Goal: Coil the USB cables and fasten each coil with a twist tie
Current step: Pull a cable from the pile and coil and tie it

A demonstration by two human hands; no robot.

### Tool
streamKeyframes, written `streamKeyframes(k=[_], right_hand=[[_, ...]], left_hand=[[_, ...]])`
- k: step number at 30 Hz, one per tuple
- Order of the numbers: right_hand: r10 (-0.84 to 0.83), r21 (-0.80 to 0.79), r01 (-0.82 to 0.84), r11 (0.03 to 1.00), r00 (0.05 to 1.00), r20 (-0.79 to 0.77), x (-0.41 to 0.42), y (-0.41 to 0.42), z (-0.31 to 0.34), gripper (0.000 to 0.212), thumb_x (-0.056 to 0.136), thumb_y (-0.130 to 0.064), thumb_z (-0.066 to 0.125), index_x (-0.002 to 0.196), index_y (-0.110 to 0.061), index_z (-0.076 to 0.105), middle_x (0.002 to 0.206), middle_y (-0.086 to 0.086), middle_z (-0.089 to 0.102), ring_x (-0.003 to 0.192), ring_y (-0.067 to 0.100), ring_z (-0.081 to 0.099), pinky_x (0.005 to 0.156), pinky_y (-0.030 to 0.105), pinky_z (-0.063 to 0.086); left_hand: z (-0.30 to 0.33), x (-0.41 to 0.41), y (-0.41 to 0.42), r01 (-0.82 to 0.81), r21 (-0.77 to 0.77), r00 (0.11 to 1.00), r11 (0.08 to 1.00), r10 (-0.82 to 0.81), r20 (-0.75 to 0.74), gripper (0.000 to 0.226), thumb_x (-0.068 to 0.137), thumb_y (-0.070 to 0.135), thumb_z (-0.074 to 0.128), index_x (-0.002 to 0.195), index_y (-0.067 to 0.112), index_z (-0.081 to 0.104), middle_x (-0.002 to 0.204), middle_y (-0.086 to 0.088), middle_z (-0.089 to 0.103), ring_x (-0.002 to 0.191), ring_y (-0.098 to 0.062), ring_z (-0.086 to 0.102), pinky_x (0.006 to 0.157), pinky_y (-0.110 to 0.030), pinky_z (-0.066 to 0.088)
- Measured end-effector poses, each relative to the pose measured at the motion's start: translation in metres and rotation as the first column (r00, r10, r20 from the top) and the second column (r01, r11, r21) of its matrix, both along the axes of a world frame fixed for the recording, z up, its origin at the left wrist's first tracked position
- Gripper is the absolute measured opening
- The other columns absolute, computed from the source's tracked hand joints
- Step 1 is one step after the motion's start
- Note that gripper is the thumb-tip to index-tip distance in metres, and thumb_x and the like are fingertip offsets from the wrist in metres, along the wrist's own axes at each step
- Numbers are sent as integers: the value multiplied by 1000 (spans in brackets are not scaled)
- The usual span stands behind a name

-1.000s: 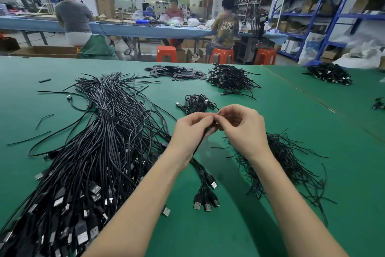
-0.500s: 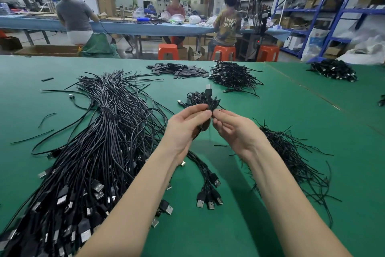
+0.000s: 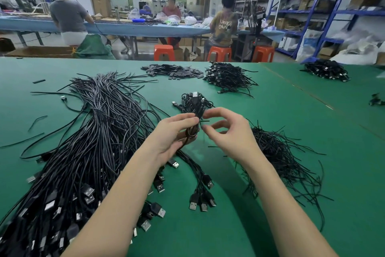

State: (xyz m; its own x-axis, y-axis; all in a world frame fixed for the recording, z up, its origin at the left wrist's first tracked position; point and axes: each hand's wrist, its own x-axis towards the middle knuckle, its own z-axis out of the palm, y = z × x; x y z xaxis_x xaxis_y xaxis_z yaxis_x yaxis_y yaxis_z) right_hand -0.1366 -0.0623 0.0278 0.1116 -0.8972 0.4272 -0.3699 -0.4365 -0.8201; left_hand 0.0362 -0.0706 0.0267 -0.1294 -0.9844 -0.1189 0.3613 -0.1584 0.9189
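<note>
My left hand grips a small coiled black USB cable above the green table. A thin black twist tie is wrapped around the coil, its ends sticking out to the right. My right hand pinches those ends between thumb and forefinger, with the other fingers curled loosely. A big heap of loose USB cables lies to the left. A pile of twist ties lies to the right.
Just beyond my hands sits a small heap of tied coils. Farther back lie flat black pieces and another cable pile; one more pile is at the far right. People sit at a bench behind.
Both hands have lifted the coil up and away from me. My right hand's fingers have spread a little around the tie ends, which now stick out visibly.
</note>
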Motion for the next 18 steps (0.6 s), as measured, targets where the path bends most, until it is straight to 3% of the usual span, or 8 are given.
streamKeyframes(k=[4,6,10,13,15,16,17,18], right_hand=[[-5,-210,-32,977,985,-175,-1,-3,-4,22,83,-21,82,103,-24,74,100,-15,71,76,5,68,64,21,57],[-79,-292,7,957,968,-236,0,-4,-7,14,85,-27,79,99,-26,75,94,-17,72,70,6,65,64,22,54],[-155,-314,90,945,970,-189,8,-5,-13,5,90,-27,73,86,-28,75,79,-22,71,64,6,63,61,18,49],[-93,177,53,983,970,225,17,-5,-11,13,89,-15,72,78,-16,76,71,-6,73,52,8,60,53,22,53],[-170,563,-390,729,694,700,18,-2,-2,8,85,-3,70,77,-4,71,68,4,70,44,6,52,43,14,47],[-288,560,-601,571,492,822,16,0,0,5,81,0,70,76,0,70,68,7,67,42,5,50,39,12,44],[-359,522,-692,498,383,851,15,2,0,5,79,1,69,74,2,69,69,8,66,41,5,51,38,11,44],[-345,527,-692,493,401,849,16,3,0,8,81,0,69,74,2,70,70,8,66,42,5,53,38,12,45]], left_hand=[[2,1,0,9,93,993,996,2,-119,30,66,10,78,95,6,71,73,-9,70,61,-16,67,58,-25,56],[1,0,0,6,127,992,992,10,-126,22,74,7,75,96,5,70,71,-9,69,58,-15,65,56,-24,56],[-1,3,0,10,112,995,994,2,-99,24,77,5,73,100,6,69,72,-8,72,62,-14,66,60,-26,57],[-3,4,1,19,11,1000,1000,-19,-20,35,67,12,77,101,10,70,82,-7,73,72,-14,66,69,-25,53],[-3,3,2,34,-43,999,999,-34,1,37,64,15,78,100,12,71,85,-5,73,72,-12,66,69,-23,53],[-4,2,2,40,-59,999,997,-40,-1,36,64,16,79,99,12,71,85,-4,73,72,-12,66,68,-22,54],[-4,2,2,41,-62,999,997,-41,1,37,63,16,80,99,12,72,84,-4,73,72,-11,67,67,-22,54],[-3,3,2,37,-51,999,998,-37,5,37,63,17,80,98,12,72,83,-5,74,72,-11,67,66,-22,55]])
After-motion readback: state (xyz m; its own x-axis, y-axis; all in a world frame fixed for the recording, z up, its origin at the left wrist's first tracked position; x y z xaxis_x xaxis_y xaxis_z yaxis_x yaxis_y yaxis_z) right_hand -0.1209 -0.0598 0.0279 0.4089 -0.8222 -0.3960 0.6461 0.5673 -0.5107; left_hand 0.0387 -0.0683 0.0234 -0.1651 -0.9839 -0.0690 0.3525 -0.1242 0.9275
